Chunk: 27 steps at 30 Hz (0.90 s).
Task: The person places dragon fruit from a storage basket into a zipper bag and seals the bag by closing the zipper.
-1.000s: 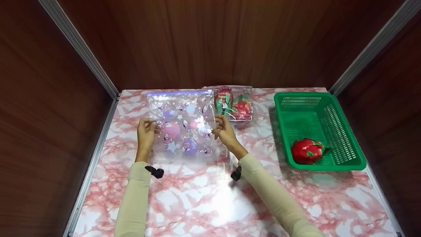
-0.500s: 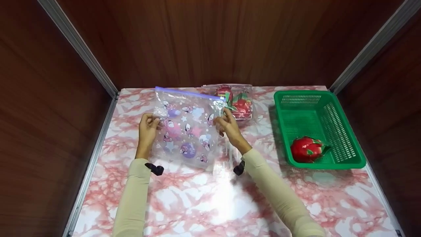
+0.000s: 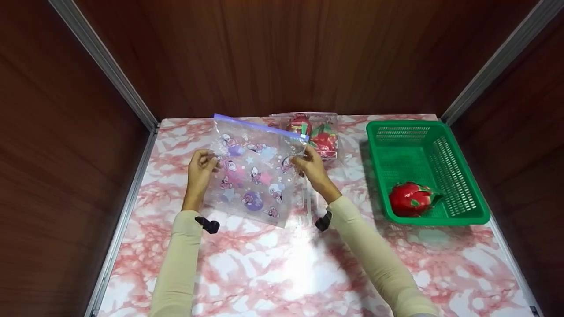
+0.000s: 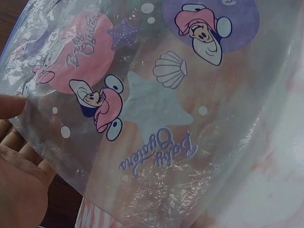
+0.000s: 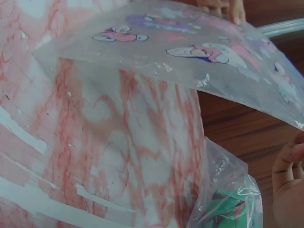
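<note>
A clear zip bag (image 3: 255,176) printed with pink and purple cartoon figures hangs tilted between my hands, its purple zip strip along the far edge. My left hand (image 3: 200,171) pinches the bag's left side between thumb and fingers. On the other side, my right hand (image 3: 313,169) pinches the right edge, just below the zip slider. The left wrist view shows the printed sheet of the bag (image 4: 142,109) close up, with the left hand (image 4: 21,175) at its edge. In the right wrist view the bag (image 5: 190,52) bows above the table, and the right hand (image 5: 289,180) is partly out of frame.
Behind the right hand, a second clear bag (image 3: 332,121) holds red-and-green dragon fruits (image 3: 325,143). A green basket (image 3: 398,167) stands at the right with one dragon fruit (image 3: 410,200) inside. Dark wooden panels (image 3: 282,57) enclose the marbled table (image 3: 246,273) at the back and sides.
The bag has tilted, its zip end shifting right and its right corner dropping towards me. My right hand has moved slightly right and away from me; both hands keep their grip.
</note>
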{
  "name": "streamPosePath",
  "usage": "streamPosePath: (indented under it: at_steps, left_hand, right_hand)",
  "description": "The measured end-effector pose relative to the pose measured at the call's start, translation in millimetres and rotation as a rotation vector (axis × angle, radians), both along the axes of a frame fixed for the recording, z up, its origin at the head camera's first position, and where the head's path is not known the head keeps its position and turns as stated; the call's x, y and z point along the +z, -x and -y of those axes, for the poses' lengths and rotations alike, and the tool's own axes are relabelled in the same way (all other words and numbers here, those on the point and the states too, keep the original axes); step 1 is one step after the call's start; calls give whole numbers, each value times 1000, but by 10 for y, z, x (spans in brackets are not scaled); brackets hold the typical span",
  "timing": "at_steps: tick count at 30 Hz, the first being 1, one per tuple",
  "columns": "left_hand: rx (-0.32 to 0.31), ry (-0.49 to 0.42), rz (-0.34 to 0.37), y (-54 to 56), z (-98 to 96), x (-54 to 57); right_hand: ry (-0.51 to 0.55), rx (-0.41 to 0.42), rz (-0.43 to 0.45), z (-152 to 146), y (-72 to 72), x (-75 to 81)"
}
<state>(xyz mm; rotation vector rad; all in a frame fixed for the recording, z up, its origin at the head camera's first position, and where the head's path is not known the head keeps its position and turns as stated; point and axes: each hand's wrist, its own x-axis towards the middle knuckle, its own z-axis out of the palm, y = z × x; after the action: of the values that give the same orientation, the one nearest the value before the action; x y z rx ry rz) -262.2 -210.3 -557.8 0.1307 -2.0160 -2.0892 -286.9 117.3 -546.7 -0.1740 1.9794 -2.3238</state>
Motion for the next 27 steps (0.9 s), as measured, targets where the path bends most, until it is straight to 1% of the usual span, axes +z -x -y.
streamPosePath:
  at_steps: [4, 5, 9, 11, 12, 14, 17, 19, 21, 24, 26, 27]
  left_hand:
    - [-40, 31, 27, 11, -8, 31]
    - [-49, 44, 36, 12, -13, 55]
    - [-40, 98, 19, 61, -31, 41]
    - [-17, 139, 17, 82, -52, 32]
    - [-2, 155, 6, 96, -63, 10]
    - [18, 178, 3, 106, -89, 5]
    - [39, 198, -2, 134, -136, -11]
    - [54, 232, -9, 149, -171, -21]
    - [90, 298, -19, 163, -207, -37]
    - [170, 401, -39, 164, -275, -50]
    - [209, 433, -57, 155, -334, -58]
    - [217, 444, -61, 148, -367, -61]
  right_hand:
    - [-41, 16, 1, -31, -1, 22]
    - [-62, 20, 1, -36, -1, 22]
    - [-154, 36, -6, -55, -21, 11]
    - [-188, 40, -27, -56, -28, 1]
    - [-197, 40, -40, -54, -33, -1]
    - [-208, 40, -73, -41, -39, -6]
    - [-200, 45, -120, -25, -41, -15]
    - [-184, 51, -133, -20, -44, -26]
    - [-172, 54, -142, -16, -45, -37]
    - [-170, 50, -146, -6, -43, -54]
    - [-169, 35, -144, 3, -49, -53]
    - [-170, 25, -145, 10, -56, -45]
